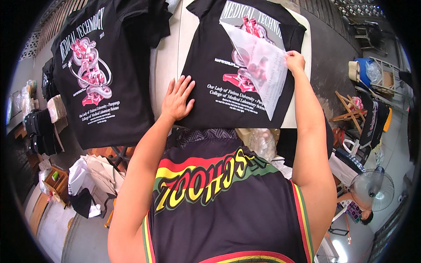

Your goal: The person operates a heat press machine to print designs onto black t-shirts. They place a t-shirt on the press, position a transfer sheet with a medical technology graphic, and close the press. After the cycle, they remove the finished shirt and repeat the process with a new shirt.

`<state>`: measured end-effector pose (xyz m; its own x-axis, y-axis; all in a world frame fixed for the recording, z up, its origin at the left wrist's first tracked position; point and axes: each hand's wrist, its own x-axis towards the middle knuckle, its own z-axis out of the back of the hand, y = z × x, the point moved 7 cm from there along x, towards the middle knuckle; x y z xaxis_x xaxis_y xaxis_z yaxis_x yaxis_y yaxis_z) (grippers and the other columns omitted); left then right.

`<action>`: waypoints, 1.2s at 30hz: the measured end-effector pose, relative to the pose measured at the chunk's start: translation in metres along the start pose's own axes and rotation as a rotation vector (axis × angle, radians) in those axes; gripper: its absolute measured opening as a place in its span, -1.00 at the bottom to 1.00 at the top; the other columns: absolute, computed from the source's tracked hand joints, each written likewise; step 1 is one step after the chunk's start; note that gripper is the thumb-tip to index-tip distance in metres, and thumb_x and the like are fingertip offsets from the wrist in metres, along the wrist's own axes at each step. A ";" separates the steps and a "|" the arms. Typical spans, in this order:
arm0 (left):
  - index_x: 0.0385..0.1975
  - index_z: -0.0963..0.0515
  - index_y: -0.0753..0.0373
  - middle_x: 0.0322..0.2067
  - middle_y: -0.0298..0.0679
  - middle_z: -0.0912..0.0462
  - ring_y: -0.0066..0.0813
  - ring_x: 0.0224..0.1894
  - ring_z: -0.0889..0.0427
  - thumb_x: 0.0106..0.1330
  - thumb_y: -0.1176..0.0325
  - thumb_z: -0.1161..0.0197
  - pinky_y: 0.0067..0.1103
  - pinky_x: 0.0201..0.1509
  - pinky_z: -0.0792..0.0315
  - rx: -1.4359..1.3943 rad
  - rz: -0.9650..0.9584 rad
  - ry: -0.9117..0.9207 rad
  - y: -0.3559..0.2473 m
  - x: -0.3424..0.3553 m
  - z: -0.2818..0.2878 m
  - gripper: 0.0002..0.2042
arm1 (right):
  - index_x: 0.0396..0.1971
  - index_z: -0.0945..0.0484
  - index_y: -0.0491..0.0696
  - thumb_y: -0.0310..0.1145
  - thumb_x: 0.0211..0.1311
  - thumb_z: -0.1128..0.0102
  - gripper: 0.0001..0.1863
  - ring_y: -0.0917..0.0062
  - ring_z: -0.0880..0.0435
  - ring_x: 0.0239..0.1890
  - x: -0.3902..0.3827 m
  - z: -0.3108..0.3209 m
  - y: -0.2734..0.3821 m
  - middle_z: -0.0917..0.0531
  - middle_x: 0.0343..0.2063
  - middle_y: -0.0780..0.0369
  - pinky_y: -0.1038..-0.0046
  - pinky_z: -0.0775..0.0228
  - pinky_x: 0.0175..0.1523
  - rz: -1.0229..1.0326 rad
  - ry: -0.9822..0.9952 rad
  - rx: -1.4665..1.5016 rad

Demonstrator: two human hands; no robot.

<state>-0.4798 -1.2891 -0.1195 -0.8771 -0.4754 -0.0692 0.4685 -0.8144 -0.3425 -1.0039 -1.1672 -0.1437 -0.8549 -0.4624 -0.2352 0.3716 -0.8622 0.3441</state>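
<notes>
We judge the left hand [178,99] — flat, gripping nothing — braces the right-side shirt [202,48] while the right hand [295,62] pinches translucent film [262,65].

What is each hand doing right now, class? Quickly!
Left hand: open, palm down at the left edge of the black shirt.
Right hand: closed, pinching the edge of the see-through sheet.
</notes>
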 end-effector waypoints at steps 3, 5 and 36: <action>0.43 -0.21 0.11 0.47 -0.21 -0.15 -0.22 0.54 -0.01 0.29 0.10 -0.16 -0.17 0.59 0.21 0.002 0.005 0.008 0.001 0.000 0.000 -0.31 | -0.29 -0.75 0.03 -0.33 0.17 -0.34 -0.87 0.55 -0.72 -0.41 0.024 0.013 -0.021 -0.76 -0.42 0.29 0.46 -0.55 -0.22 -0.062 -0.025 0.061; 0.43 -0.21 0.11 0.47 -0.21 -0.15 -0.22 0.54 0.00 0.28 0.10 -0.17 -0.16 0.59 0.21 0.005 0.012 0.032 0.002 0.001 0.000 -0.31 | -0.29 -0.74 -0.01 -0.38 0.23 -0.34 -0.91 0.64 -0.69 -0.52 0.034 0.020 -0.028 -0.75 -0.46 0.32 0.52 -0.55 -0.32 -0.095 -0.037 0.091; 0.43 -0.18 0.18 0.48 -0.16 -0.10 -0.18 0.56 0.06 0.29 0.15 -0.17 -0.16 0.60 0.26 0.052 0.005 0.016 -0.005 -0.001 -0.003 -0.31 | -0.18 -0.76 0.09 -0.27 0.15 -0.35 -0.77 0.45 -0.76 -0.15 -0.071 0.355 -0.228 -0.78 -0.20 0.27 0.41 -0.56 0.01 -0.550 -0.838 -0.041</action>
<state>-0.4817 -1.2840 -0.1207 -0.8762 -0.4744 -0.0854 0.4772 -0.8286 -0.2928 -1.1567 -0.8640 0.1175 -0.8851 0.2838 0.3689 -0.1533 -0.9261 0.3447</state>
